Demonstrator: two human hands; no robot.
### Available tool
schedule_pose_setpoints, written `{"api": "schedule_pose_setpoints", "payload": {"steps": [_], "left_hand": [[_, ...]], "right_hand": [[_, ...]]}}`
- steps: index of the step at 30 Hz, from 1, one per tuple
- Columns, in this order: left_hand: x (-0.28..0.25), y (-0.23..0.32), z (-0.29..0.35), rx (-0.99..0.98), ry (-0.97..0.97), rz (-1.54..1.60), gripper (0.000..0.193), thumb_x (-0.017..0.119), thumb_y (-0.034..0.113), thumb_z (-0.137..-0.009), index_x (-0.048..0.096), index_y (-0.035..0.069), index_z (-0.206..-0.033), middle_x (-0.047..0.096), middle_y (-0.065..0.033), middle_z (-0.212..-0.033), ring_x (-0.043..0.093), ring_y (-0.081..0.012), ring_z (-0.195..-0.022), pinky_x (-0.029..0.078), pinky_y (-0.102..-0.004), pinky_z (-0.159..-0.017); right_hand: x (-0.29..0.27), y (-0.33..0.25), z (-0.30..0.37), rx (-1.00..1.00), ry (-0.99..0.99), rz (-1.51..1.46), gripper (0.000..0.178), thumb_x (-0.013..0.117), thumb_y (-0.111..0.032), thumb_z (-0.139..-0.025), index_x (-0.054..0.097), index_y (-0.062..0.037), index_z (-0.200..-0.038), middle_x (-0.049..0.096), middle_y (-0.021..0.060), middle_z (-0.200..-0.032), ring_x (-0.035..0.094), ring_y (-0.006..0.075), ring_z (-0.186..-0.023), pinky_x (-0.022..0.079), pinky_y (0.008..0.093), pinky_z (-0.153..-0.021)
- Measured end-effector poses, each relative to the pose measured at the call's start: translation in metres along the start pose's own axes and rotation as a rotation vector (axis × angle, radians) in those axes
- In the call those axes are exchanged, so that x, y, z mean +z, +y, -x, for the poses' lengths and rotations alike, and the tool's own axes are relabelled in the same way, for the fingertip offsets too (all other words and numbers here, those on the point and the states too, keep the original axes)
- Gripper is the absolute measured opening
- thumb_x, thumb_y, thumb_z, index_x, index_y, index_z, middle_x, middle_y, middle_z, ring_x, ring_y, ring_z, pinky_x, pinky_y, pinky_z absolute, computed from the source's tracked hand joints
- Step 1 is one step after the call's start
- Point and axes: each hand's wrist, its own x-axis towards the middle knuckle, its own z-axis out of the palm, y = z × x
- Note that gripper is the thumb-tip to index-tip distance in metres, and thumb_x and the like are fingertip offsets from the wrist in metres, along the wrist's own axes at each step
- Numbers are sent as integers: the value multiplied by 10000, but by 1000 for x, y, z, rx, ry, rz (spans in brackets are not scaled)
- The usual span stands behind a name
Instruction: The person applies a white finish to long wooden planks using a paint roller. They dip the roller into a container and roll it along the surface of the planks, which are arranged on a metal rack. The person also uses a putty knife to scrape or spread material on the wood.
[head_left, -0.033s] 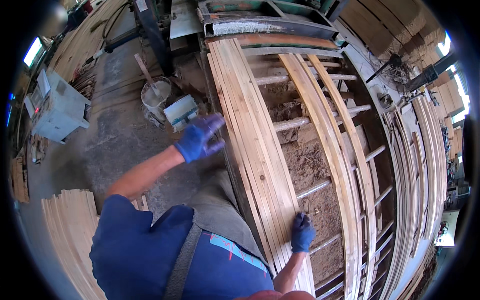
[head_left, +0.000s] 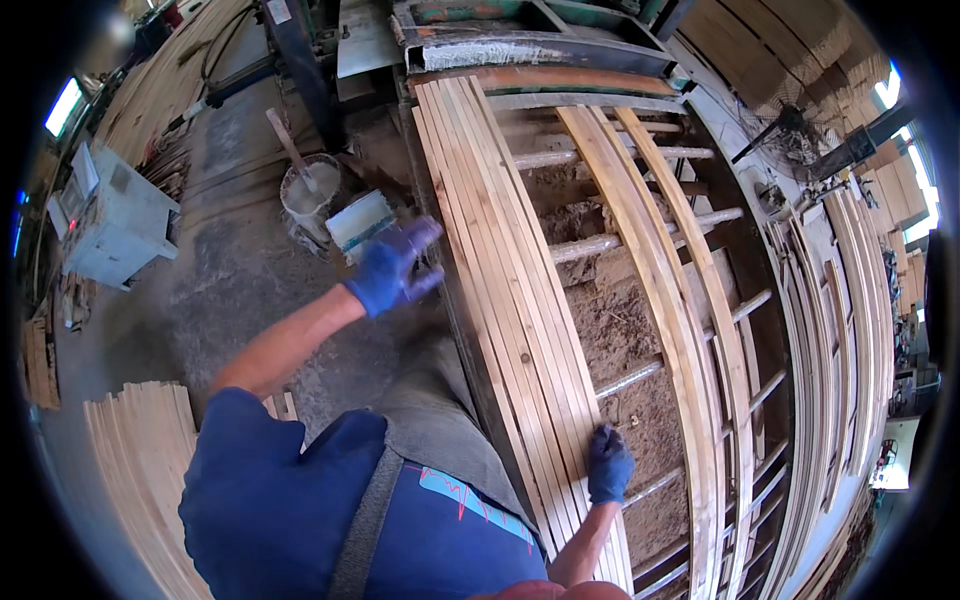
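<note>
A bundle of long, pale wooden strips [head_left: 520,330] lies side by side along the left of a roller frame. My left hand [head_left: 392,268], in a blue-purple glove, is raised just left of the bundle's edge with its fingers spread and nothing in them. Farther down, at the bundle's right edge, my right hand [head_left: 609,466] in a dark blue glove has its fingers curled closed against the outermost strip. Its palm side is hidden, so what it may grip does not show.
More boards [head_left: 650,260] lie across metal rollers [head_left: 585,248], over sawdust. Left of the frame stand a bucket [head_left: 308,195] with a stick in it and a light-coloured cabinet [head_left: 120,220]. Stacked strips [head_left: 145,470] are at lower left; a fan [head_left: 790,125] stands at far right.
My left hand has shifted slightly left and up, away from the strips. My right hand has moved very slightly to the right, still at the bundle's edge.
</note>
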Motion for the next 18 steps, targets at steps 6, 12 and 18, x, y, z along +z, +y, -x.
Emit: {"api": "schedule_pose_setpoints", "payload": {"steps": [6, 12, 18], "left_hand": [[9, -160, -107, -293, 133, 108, 463, 660, 210, -923, 519, 9, -1316, 576, -175, -1294, 560, -284, -1205, 450, -367, -1032], [46, -357, -206, -245, -171, -70, 389, 365, 88, -1021, 464, 40, -1394, 492, -100, -1419, 479, -214, -1299, 363, -336, -1131], [125, -404, -263, -315, -613, -260, 454, 379, 98, -1001, 378, 14, -1447, 393, -107, -1506, 401, -199, -1365, 313, -316, -1156]], "right_hand": [[-17, -57, -86, -29, -304, -150, 486, 471, -446, -983, 704, -23, -936, 683, 225, -837, 668, 380, -775, 516, 430, -696], [45, -109, -224, 281, -728, -715, 538, 395, -470, -1031, 652, -20, -1174, 713, 88, -991, 657, 154, -866, 524, 315, -739], [135, -56, -263, -543, -807, -449, 444, 398, -202, -1030, 417, 2, -1423, 501, 201, -1404, 466, 273, -1307, 350, 362, -1105]]}}
